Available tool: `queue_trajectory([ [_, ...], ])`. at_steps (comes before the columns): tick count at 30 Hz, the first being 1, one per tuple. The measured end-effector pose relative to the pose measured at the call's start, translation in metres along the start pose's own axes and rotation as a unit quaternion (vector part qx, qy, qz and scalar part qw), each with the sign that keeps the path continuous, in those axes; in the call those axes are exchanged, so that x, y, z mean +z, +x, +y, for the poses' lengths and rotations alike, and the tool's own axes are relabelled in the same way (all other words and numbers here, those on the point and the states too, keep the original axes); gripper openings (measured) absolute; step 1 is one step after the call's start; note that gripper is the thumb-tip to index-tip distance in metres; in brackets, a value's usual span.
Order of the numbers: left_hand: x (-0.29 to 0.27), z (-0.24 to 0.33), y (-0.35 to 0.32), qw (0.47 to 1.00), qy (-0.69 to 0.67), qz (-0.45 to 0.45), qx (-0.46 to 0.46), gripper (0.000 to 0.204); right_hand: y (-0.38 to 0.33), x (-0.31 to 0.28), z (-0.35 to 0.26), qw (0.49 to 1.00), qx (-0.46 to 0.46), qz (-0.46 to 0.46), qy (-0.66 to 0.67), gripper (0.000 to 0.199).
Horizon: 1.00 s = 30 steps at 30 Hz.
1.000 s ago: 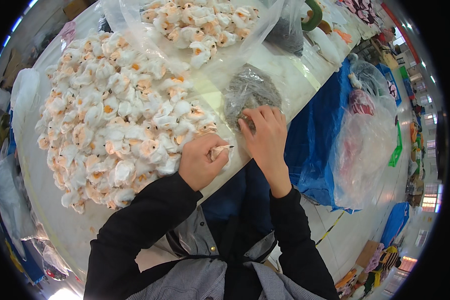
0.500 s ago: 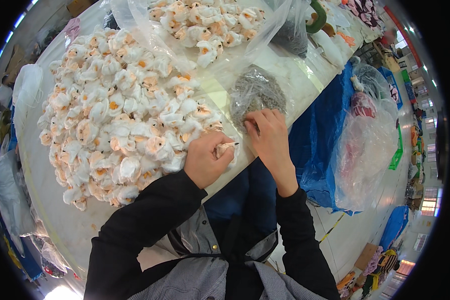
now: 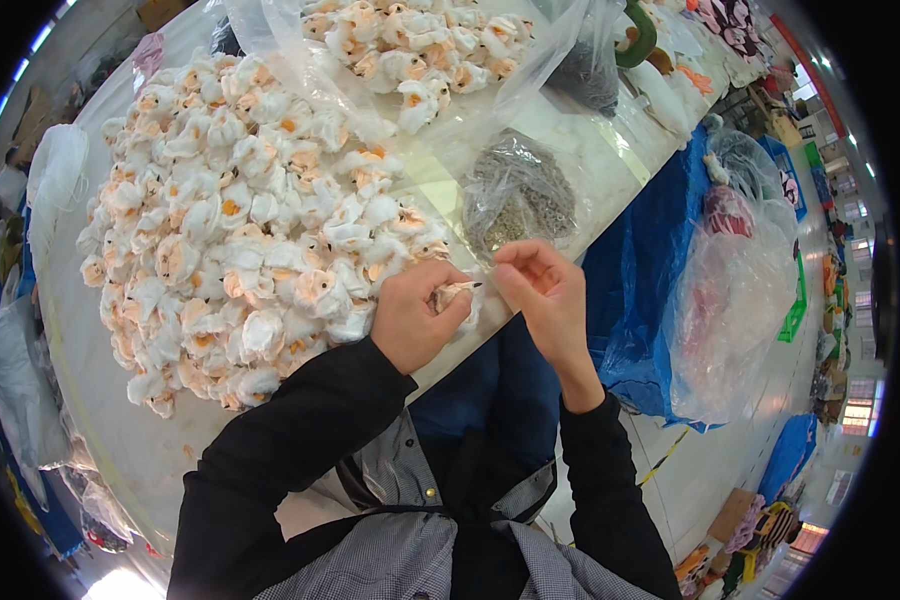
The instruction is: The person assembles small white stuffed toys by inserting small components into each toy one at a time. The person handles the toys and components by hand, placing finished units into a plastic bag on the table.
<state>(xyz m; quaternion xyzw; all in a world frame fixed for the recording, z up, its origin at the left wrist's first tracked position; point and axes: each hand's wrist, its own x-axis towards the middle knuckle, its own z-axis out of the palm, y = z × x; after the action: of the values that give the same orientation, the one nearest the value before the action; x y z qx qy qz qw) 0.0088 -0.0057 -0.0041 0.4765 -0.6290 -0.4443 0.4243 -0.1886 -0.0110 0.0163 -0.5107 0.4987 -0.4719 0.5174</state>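
In the left hand (image 3: 417, 322), a small white-and-orange piece (image 3: 454, 295), right hand (image 3: 540, 290) just beside.

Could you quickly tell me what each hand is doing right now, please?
Left hand: closed on a small white-and-orange plush piece.
Right hand: fingertips pinched together; what they hold cannot be told.

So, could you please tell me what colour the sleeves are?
Black sleeves, seen best in the head view.

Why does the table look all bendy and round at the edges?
Head view: the fisheye lens curves the table edge and blacks out the corners; the left hand, right hand and white-and-orange pile look sharp, while the clear bag catches glare.
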Motion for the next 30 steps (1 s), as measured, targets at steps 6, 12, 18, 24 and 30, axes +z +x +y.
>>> queue_trajectory([
  [6,-0.002,0.004,0.000,1.000,-0.010,-0.015,-0.007,0.017,-0.009,0.003,0.007,0.988,0.062,-0.040,0.133,0.019],
  [12,-0.002,0.003,0.000,1.000,-0.015,-0.006,0.015,0.016,-0.009,0.004,0.004,0.986,0.075,-0.055,0.137,0.018],
  [18,0.000,0.001,0.000,1.000,-0.014,-0.005,0.027,0.016,-0.013,0.009,-0.001,0.995,-0.026,-0.024,-0.097,0.011],
  [24,0.000,0.000,-0.001,0.998,0.030,-0.024,0.045,0.014,-0.010,0.004,-0.016,0.977,-0.061,-0.092,-0.185,0.008],
  [30,0.003,-0.007,0.000,0.994,0.045,-0.019,0.101,0.013,-0.007,0.000,-0.013,0.976,-0.049,-0.115,-0.176,0.012],
])
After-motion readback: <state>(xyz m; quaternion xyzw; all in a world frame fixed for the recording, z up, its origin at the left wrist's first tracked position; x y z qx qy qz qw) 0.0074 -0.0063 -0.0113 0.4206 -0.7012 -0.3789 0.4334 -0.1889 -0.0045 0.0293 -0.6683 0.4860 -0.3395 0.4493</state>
